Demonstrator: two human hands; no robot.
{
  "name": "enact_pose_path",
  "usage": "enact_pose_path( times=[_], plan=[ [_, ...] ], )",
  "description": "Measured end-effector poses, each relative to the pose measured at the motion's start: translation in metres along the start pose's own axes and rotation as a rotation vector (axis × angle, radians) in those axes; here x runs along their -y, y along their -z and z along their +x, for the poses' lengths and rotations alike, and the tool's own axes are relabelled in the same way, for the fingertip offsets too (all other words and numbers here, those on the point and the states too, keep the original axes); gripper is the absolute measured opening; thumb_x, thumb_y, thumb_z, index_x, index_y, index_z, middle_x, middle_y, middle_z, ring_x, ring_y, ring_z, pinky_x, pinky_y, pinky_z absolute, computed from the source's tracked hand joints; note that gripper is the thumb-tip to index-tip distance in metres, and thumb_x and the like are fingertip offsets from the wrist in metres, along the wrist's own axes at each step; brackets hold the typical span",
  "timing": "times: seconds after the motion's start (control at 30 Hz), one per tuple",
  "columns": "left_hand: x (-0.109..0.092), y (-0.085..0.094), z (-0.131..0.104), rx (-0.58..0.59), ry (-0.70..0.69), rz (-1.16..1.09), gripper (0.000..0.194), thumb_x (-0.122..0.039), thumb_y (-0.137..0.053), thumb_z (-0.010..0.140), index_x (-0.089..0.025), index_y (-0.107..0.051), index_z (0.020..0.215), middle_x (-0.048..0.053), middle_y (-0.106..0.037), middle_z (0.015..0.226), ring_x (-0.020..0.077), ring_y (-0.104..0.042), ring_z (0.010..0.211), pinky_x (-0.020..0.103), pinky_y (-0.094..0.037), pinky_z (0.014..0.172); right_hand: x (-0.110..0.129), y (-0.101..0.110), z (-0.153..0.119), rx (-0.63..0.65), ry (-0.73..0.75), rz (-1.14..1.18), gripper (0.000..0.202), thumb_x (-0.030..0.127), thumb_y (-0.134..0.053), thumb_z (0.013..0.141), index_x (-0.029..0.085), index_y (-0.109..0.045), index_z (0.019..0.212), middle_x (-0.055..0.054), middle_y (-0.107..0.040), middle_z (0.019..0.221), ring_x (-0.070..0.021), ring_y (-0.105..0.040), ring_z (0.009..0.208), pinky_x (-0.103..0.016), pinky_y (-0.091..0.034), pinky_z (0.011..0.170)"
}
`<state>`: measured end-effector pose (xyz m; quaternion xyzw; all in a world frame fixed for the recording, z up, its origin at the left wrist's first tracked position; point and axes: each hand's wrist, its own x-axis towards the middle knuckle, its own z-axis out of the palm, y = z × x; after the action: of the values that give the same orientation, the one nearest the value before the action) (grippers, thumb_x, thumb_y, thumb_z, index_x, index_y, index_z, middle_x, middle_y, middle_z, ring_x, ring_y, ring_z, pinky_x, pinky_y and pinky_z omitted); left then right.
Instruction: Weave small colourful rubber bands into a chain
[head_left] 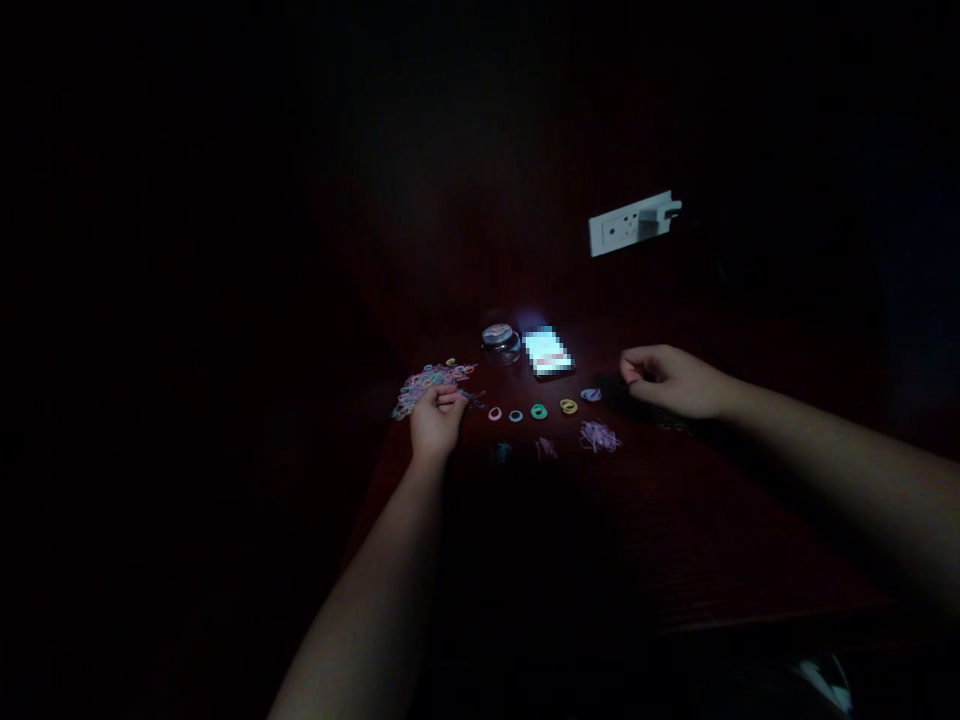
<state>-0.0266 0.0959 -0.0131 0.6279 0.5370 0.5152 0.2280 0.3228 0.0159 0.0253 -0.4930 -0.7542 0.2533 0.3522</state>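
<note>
My left hand (438,420) is at the right edge of a mixed heap of small coloured rubber bands (420,388). Its thumb and fingers are pinched together; whatever they hold is too small to make out. My right hand (671,380) hovers at the right with fingers curled to the thumb, and its grip is too dark to read. Between the hands lie a pink band (495,413), a blue band (516,416), green bands (539,411), yellow bands (569,407) and a lilac bunch (591,395). Nearer me are a purple pile (600,436), a pinkish pile (547,448) and a dark bluish pile (502,453).
A lit phone (548,352) and a round clear jar with a patterned lid (498,334) stand behind the bands. A white wall socket (634,224) holds a plug. The dark reddish table (720,540) has its front edge at lower right. Surroundings are very dark.
</note>
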Motion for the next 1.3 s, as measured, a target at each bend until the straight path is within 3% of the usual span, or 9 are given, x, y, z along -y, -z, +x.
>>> enact_pose_path(
  times=[0.33, 0.53, 0.83, 0.97, 1.07, 1.13, 1.3],
  plan=[
    [0.004, -0.004, -0.002, 0.097, -0.023, 0.077, 0.018, -0.013, -0.065, 0.073, -0.015, -0.068, 0.090, 0.006, -0.071, 0.084, 0.0135, -0.066, 0.072, 0.026, -0.053, 0.074, -0.002, 0.001, 0.000, -0.008, -0.012, 0.015, 0.013, 0.022, -0.055, 0.069, 0.021, -0.043, 0.064, 0.005, -0.045, 0.058, -0.0108, -0.042, 0.053, -0.024, -0.034, 0.050],
    [-0.004, 0.002, -0.003, 0.029, -0.022, 0.159, 0.016, -0.013, -0.059, 0.075, -0.017, -0.072, 0.085, 0.005, -0.072, 0.080, 0.0199, -0.067, 0.075, 0.033, -0.052, 0.080, -0.003, -0.001, 0.001, 0.014, -0.020, 0.045, 0.013, 0.022, -0.055, 0.069, 0.021, -0.043, 0.064, 0.005, -0.045, 0.057, -0.0104, -0.043, 0.051, -0.023, -0.033, 0.049],
    [-0.025, -0.009, -0.009, 0.025, -0.126, -0.074, 0.016, -0.017, -0.060, 0.082, -0.015, -0.062, 0.098, 0.008, -0.070, 0.100, 0.0157, -0.069, 0.084, 0.028, -0.055, 0.079, 0.000, -0.004, -0.004, -0.084, 0.003, 0.020, 0.012, 0.022, -0.055, 0.071, 0.021, -0.044, 0.068, 0.005, -0.046, 0.060, -0.0105, -0.043, 0.052, -0.023, -0.035, 0.049],
    [-0.044, -0.018, -0.023, 0.048, -0.151, -0.316, 0.029, -0.020, -0.069, 0.077, -0.016, -0.056, 0.102, 0.007, -0.065, 0.098, 0.0135, -0.069, 0.081, 0.024, -0.055, 0.073, 0.028, -0.017, -0.003, -0.134, 0.105, -0.114, 0.006, 0.023, -0.056, 0.076, 0.019, -0.053, 0.079, 0.001, -0.054, 0.071, -0.0132, -0.051, 0.062, -0.025, -0.041, 0.058],
    [-0.060, -0.026, -0.037, 0.136, -0.181, -0.432, 0.035, -0.022, -0.071, 0.076, -0.017, -0.051, 0.104, 0.003, -0.064, 0.087, 0.0114, -0.067, 0.072, 0.021, -0.054, 0.064, 0.059, -0.037, 0.006, -0.033, 0.190, -0.165, 0.022, 0.025, -0.058, 0.080, 0.019, -0.060, 0.101, -0.002, -0.062, 0.083, -0.0151, -0.057, 0.071, -0.028, -0.045, 0.066],
    [-0.068, -0.030, -0.044, 0.192, -0.180, -0.473, 0.034, -0.020, -0.072, 0.075, -0.017, -0.050, 0.101, 0.001, -0.063, 0.083, 0.0108, -0.067, 0.071, 0.021, -0.053, 0.064, 0.074, -0.051, 0.014, -0.040, 0.234, -0.172, 0.032, 0.027, -0.061, 0.080, 0.019, -0.060, 0.110, -0.004, -0.065, 0.091, -0.0164, -0.059, 0.076, -0.029, -0.047, 0.070],
    [-0.074, -0.036, -0.050, 0.296, -0.162, -0.483, 0.030, -0.017, -0.071, 0.075, -0.017, -0.051, 0.098, 0.002, -0.064, 0.082, 0.0112, -0.067, 0.074, 0.022, -0.054, 0.068, 0.072, -0.070, 0.024, -0.123, 0.291, -0.139, 0.018, 0.027, -0.057, 0.085, 0.018, -0.066, 0.097, -0.006, -0.066, 0.087, -0.0176, -0.059, 0.076, -0.030, -0.046, 0.068]
  ],
)
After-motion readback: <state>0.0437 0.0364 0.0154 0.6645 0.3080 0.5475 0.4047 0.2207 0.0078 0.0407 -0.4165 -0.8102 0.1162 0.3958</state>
